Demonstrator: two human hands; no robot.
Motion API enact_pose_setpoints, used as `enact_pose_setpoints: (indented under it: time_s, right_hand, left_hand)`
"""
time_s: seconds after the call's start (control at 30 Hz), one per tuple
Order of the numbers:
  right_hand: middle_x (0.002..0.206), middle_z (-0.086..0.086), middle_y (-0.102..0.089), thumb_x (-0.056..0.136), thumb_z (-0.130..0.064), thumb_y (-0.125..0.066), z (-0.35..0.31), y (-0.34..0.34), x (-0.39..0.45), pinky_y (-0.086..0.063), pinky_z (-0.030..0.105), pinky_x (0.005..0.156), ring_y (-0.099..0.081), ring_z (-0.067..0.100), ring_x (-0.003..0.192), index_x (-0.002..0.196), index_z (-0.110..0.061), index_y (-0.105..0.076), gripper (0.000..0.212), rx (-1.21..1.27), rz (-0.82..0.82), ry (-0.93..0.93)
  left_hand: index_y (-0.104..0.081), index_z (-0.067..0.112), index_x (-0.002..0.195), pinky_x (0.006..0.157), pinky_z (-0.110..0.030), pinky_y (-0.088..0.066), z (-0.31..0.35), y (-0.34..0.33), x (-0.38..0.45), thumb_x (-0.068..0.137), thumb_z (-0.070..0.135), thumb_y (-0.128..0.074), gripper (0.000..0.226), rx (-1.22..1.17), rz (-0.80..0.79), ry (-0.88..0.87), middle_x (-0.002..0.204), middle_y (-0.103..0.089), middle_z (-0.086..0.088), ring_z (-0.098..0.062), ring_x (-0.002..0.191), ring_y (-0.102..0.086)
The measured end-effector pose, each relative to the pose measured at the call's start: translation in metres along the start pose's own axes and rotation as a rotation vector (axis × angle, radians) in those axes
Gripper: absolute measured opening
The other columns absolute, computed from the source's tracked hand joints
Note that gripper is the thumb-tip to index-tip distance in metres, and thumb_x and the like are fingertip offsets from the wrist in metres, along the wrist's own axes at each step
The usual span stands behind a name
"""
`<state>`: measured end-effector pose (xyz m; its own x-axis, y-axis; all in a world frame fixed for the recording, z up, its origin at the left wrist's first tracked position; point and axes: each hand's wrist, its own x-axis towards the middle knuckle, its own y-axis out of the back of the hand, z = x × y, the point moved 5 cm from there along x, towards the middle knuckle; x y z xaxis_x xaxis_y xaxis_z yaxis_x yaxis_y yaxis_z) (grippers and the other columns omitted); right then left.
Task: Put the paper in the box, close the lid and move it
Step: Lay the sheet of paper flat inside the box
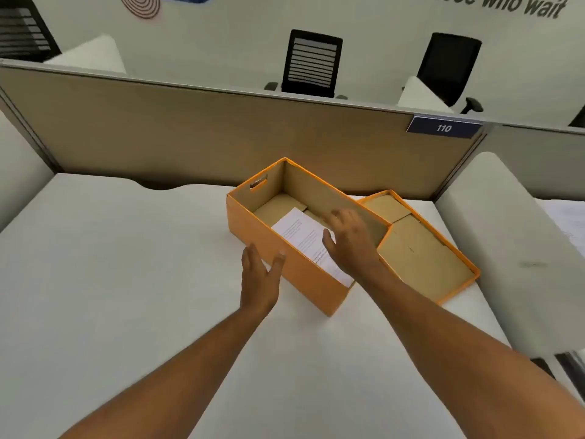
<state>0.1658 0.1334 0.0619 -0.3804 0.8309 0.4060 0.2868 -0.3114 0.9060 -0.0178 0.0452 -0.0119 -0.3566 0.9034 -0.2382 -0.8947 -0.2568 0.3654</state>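
Head view: paper [302,233] lies in box [285,270], under right hand [351,239] fingers [340,217].

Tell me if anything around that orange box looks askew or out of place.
The paper is not flat in the box: it leans against the near wall, its lower corner at the rim. The lid lies upside down, tucked against the box's right side. No damage or spill shows.

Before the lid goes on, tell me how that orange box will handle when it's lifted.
The orange box is probably light: it holds only a paper. Its cardboard walls look thin, so they may flex under a one-sided grip. Open-topped and long, it could twist; the handle slot likely helps.
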Motion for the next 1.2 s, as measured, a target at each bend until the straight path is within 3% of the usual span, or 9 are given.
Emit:
enact_pose_setpoints:
  time_s: [0.17,0.33,0.43,0.53,0.6,0.7,0.87,1.0,1.2]
  right_hand:
    - [0.129,0.014,-0.061,0.094,-0.012,-0.059,0.076,-0.005,0.038,-0.051,0.041,0.093,-0.056,0.030,0.112,0.136,-0.011,-0.058,0.042,-0.085,-0.130,-0.105]
    - [0.154,0.019,-0.044,0.099,-0.015,-0.055,0.126,-0.034,0.044,-0.044,0.050,0.107,-0.049,0.040,0.133,0.153,-0.007,-0.041,0.056,-0.051,-0.329,-0.328]
    - [0.141,0.018,-0.056,0.099,-0.013,-0.054,0.137,-0.047,0.040,-0.051,0.049,0.096,-0.059,0.039,0.121,0.150,-0.009,-0.043,0.052,0.009,-0.387,-0.390]
    - [0.126,0.015,-0.068,0.098,-0.010,-0.050,0.138,-0.043,0.035,-0.052,0.042,0.082,-0.065,0.037,0.109,0.136,-0.014,-0.058,0.038,0.055,-0.307,-0.465]
    - [0.121,0.013,-0.072,0.098,-0.009,-0.048,0.131,-0.035,0.026,-0.052,0.040,0.078,-0.068,0.036,0.104,0.133,-0.017,-0.063,0.039,0.115,-0.262,-0.526]
    - [0.121,0.011,-0.074,0.097,-0.007,-0.048,0.106,-0.016,-0.004,-0.058,0.045,0.086,-0.069,0.035,0.104,0.136,-0.021,-0.064,0.045,0.215,-0.211,-0.590]
    - [0.115,0.000,-0.076,0.094,-0.009,-0.057,0.019,0.013,-0.085,-0.058,0.034,0.081,-0.072,0.021,0.094,0.127,-0.019,-0.071,0.037,0.457,-0.087,-0.605]
    - [0.108,-0.006,-0.074,0.096,-0.009,-0.061,-0.046,0.014,-0.145,-0.048,0.008,0.065,-0.071,0.005,0.081,0.126,-0.021,-0.069,0.033,0.575,-0.042,-0.659]
    - [0.112,-0.006,-0.070,0.098,-0.018,-0.063,-0.084,0.003,-0.177,-0.051,0.012,0.060,-0.069,0.004,0.083,0.133,-0.022,-0.063,0.035,0.617,-0.111,-0.773]
  left_hand:
    - [0.001,0.027,0.167,0.123,-0.058,-0.032,0.011,-0.047,0.021,0.097,0.058,-0.059,0.097,-0.285,0.008,0.258,0.177,-0.006,-0.001,-0.033,0.159,-0.021]
    - [-0.019,0.022,0.161,0.105,-0.062,-0.052,0.017,-0.069,0.036,0.095,0.030,-0.071,0.084,-0.256,0.039,0.286,0.164,-0.037,-0.008,-0.038,0.142,-0.048]
    - [-0.035,0.025,0.148,0.095,-0.060,-0.060,0.021,-0.072,0.035,0.094,0.017,-0.071,0.065,-0.231,0.064,0.238,0.144,-0.058,-0.006,-0.034,0.127,-0.061]
    - [-0.042,0.027,0.144,0.093,-0.058,-0.061,0.021,-0.059,0.032,0.095,0.015,-0.069,0.057,-0.221,0.073,0.228,0.137,-0.064,-0.005,-0.033,0.123,-0.064]
    - [-0.044,0.029,0.147,0.092,-0.059,-0.061,0.022,-0.038,0.031,0.093,0.019,-0.067,0.060,-0.186,0.062,0.210,0.134,-0.066,-0.005,-0.033,0.121,-0.063]
    - [-0.057,0.036,0.137,0.081,-0.057,-0.065,0.018,0.008,0.030,0.082,0.019,-0.063,0.058,-0.153,0.001,0.171,0.129,-0.069,0.000,-0.030,0.115,-0.065]
    - [-0.052,0.052,0.145,0.054,-0.034,-0.063,-0.001,0.091,0.030,0.087,0.019,-0.063,0.068,-0.077,-0.171,0.120,0.127,-0.071,0.008,-0.018,0.100,-0.072]
    - [-0.043,0.059,0.149,0.060,-0.034,-0.063,-0.028,0.132,0.024,0.089,0.026,-0.062,0.071,0.015,-0.280,0.125,0.130,-0.067,0.017,-0.016,0.100,-0.074]
    - [-0.036,0.056,0.154,0.065,-0.035,-0.064,-0.061,0.143,0.019,0.098,0.015,-0.055,0.071,0.073,-0.380,0.136,0.145,-0.062,0.008,-0.019,0.108,-0.071]
